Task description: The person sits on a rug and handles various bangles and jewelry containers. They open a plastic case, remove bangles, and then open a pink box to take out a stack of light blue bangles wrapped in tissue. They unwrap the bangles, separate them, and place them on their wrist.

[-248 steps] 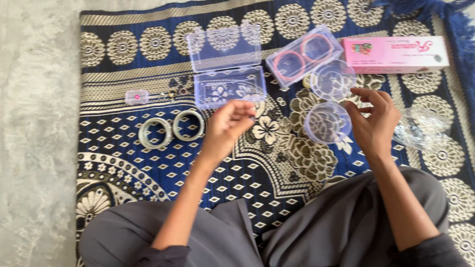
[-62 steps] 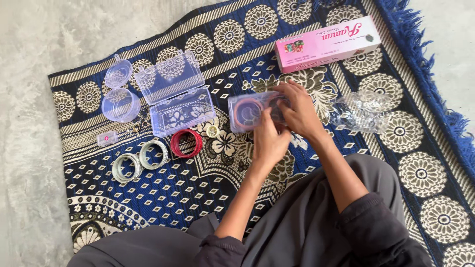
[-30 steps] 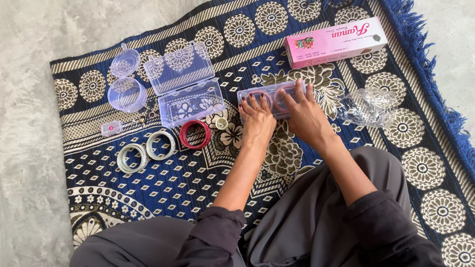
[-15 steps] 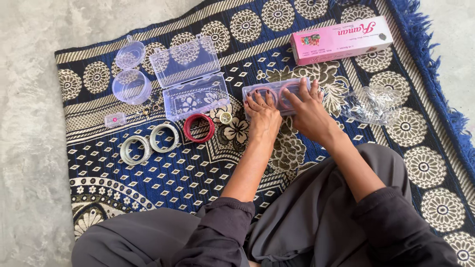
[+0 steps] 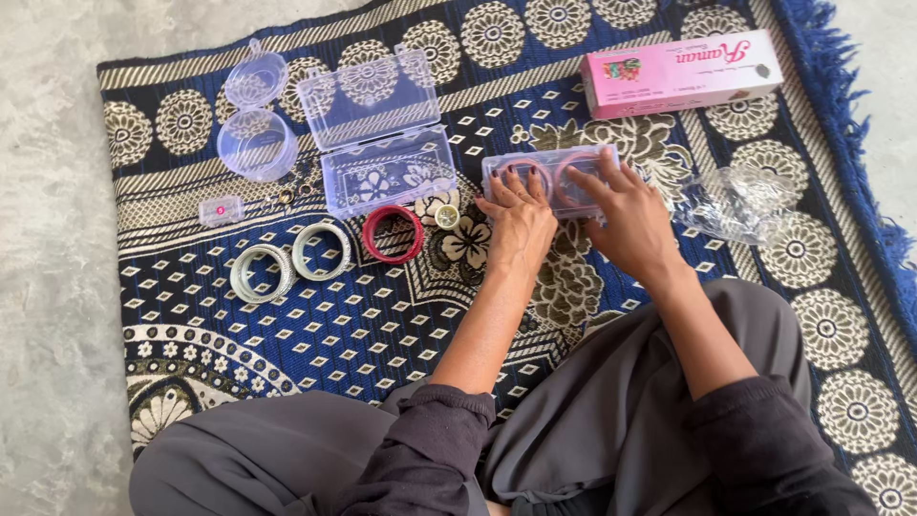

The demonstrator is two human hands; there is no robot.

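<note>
Left hand (image 5: 521,222) and right hand (image 5: 630,218) lie flat, apparently pressing the clear bangle box (image 5: 549,177).

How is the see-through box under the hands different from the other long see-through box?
The box under the hands is shut; the other rectangular box lies with its lid flipped open. The shut box holds reddish bangles; the open box looks empty. Left hand and right hand press the shut box; nobody touches the open one. Both are clear plastic.
</note>
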